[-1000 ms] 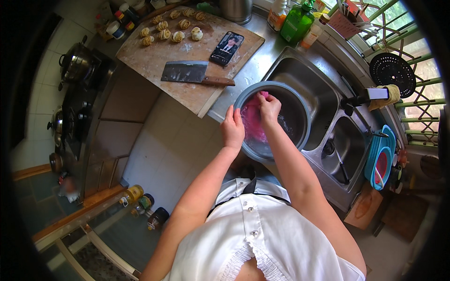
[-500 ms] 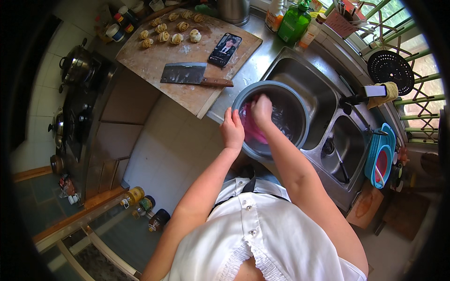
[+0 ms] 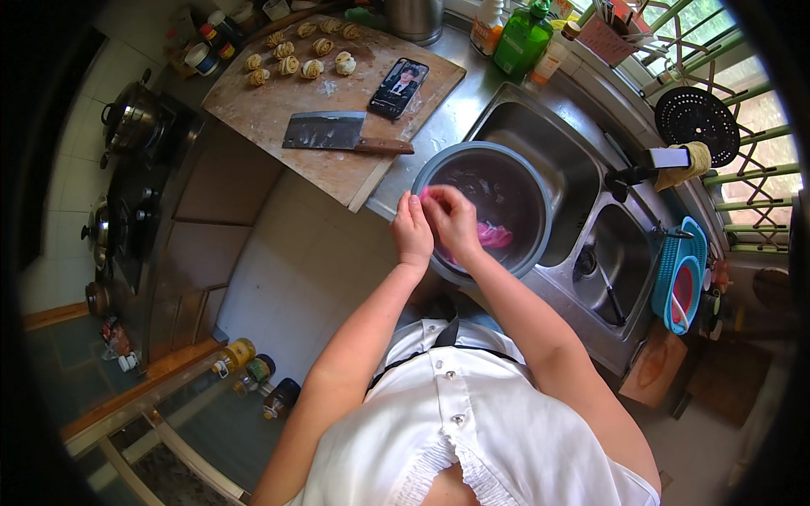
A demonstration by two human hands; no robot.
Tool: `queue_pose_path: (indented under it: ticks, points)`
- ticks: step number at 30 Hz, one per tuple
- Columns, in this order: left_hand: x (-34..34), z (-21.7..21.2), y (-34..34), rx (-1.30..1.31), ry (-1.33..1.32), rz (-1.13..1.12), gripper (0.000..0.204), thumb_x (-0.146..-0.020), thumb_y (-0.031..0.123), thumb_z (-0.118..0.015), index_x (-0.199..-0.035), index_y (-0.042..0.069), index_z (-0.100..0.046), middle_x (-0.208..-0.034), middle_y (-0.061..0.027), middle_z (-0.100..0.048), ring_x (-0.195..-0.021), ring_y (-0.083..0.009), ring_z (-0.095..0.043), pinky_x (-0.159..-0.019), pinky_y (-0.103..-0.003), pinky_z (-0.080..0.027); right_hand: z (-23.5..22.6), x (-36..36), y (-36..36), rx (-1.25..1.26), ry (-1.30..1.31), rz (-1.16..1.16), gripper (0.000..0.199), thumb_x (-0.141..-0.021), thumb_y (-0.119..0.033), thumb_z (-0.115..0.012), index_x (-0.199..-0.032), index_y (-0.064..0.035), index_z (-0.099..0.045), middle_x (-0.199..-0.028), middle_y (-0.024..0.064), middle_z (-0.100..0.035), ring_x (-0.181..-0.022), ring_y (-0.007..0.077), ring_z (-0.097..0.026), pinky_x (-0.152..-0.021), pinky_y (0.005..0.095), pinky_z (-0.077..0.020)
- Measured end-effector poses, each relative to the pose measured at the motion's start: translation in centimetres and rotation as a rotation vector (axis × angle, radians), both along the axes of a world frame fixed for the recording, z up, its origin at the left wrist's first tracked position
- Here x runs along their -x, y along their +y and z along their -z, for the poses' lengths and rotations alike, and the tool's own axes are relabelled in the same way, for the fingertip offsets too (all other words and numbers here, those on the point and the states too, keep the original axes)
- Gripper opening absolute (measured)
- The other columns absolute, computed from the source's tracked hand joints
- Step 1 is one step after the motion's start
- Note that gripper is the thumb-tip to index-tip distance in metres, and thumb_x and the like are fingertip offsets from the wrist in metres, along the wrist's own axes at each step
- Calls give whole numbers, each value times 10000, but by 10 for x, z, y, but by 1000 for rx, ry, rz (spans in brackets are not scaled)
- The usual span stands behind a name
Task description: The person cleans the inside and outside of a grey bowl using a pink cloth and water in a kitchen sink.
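Observation:
A round grey basin point(image 3: 548, 190) rests on the sink's near left edge, with a little water showing inside. My left hand point(image 3: 412, 232) is closed at its left rim, fingertips partly hidden, and appears to grip it. Close beside it, my right hand point(image 3: 454, 221) is bent over the inside of that rim, its fingers closed on a wet pink cloth. A bit of pink shows at the fingertips, and more of the pink cloth point(image 3: 494, 235) trails across the basin behind the hand.
A wooden board point(image 3: 245, 105) holds a cleaver point(image 3: 325, 131), a phone point(image 3: 398, 88) and several rolled dough pieces point(image 3: 312, 69). The double sink point(image 3: 620, 253) lies right, its black faucet point(image 3: 620, 181) beyond. A green bottle point(image 3: 523, 40) stands behind; blue baskets point(image 3: 682, 274) sit far right.
My right hand has moved left from inside the basin to the rim beside my left hand, drawing part of the pink cloth along. The view has shifted slightly.

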State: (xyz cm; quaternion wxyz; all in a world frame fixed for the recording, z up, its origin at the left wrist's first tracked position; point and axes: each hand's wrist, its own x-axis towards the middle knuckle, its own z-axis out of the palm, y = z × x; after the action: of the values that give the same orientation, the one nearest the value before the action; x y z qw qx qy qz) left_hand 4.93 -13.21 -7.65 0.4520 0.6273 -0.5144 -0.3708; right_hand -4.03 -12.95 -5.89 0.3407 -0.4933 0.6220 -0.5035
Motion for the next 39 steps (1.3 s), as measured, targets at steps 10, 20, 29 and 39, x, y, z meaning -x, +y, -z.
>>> queue_pose_path:
  ticks: [10,20,29,39]
  points:
    - [2,-9,42,-140,8,-43,315,-960,225,-412,-1089,-57,-465,-865,-269,-568,-804,-421,-553,-718,-450,-434,40,15,-56,291,-331,465,104,-899,-117,-621,-965,-39,-638,-891,5,-644,-806,92,-579,-713,240,-482]
    - [-25,-4,-78,33,-44,329,431,-970,343,-396,-980,-17,-634,-891,-218,-651,-879,-365,-621,-773,-387,-474,18,20,-18,187,-33,-317,154,-820,-42,-671,-968,-7,-646,-927,73,-635,-867,187,-609,-792,288,-480]
    - [-21,-11,-70,-24,-157,358,473,-979,388,-400,-967,-17,-644,-866,-248,-645,-853,-409,-621,-733,-427,-487,19,12,-29,153,-105,23,114,-805,6,-661,-912,-22,-686,-864,59,-676,-778,149,-636,-710,254,-502]
    - [-12,0,-45,146,-206,101,331,-962,286,-458,-1023,5,-623,-897,-234,-647,-856,-412,-619,-735,-448,-492,41,33,-48,179,78,438,80,-910,-99,-568,-964,-48,-600,-918,72,-645,-850,185,-606,-791,300,-477]
